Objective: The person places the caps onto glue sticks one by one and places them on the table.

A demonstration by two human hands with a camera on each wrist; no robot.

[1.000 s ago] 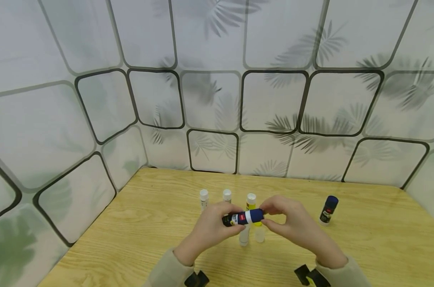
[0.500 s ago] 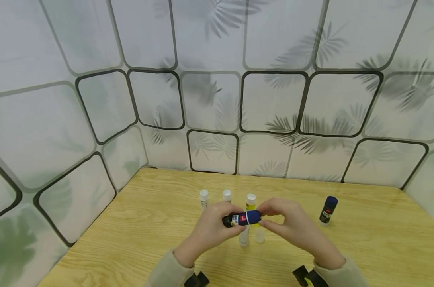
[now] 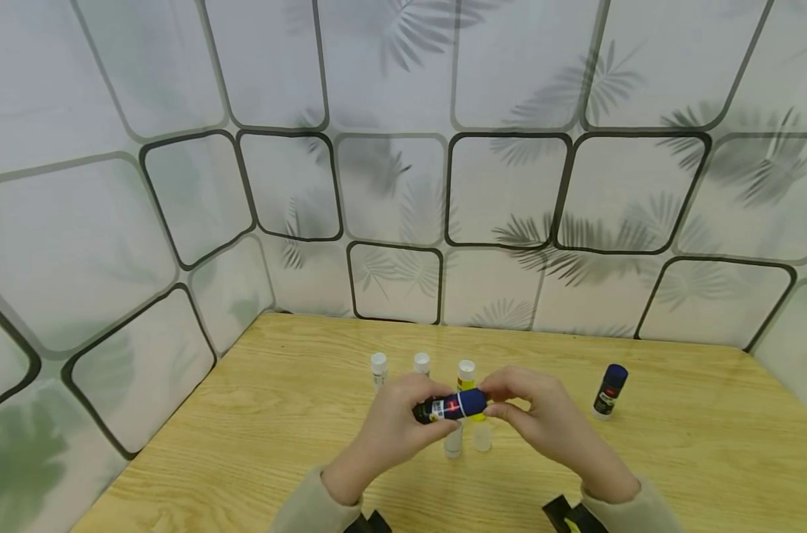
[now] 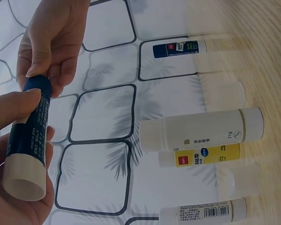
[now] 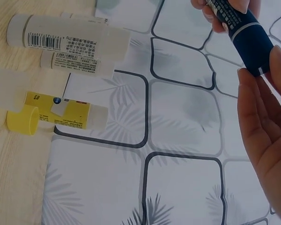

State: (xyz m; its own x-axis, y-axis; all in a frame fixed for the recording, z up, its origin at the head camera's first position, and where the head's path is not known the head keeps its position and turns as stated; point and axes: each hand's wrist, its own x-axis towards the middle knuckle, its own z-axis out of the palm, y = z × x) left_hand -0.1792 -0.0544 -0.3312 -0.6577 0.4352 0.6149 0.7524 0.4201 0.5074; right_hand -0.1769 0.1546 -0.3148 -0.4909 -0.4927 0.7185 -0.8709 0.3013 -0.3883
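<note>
A dark blue glue stick (image 3: 449,406) with a red label is held sideways above the table. My left hand (image 3: 397,418) grips its body, thumb along one side, and its pale base end (image 4: 25,180) points toward the left wrist camera. With thumb and fingertips, my right hand (image 3: 540,411) pinches the end of the blue cap (image 5: 254,47). The cap meets the body with only a thin white line at the joint. Beyond the hands, a yellow glue stick (image 3: 466,377) with a white top stands partly covered by the held one.
White-topped glue sticks (image 3: 379,364) stand behind my left hand, and another white one (image 4: 201,131) stands nearer. Beside it are a translucent cap (image 3: 482,437) and a yellow cap (image 5: 23,120). A second dark blue glue stick (image 3: 610,391) stands to the right on the wooden table (image 3: 697,444).
The wide white band between cap and body has narrowed to a thin line as my right hand moved slightly left with the cap. My left hand has stayed nearly still.
</note>
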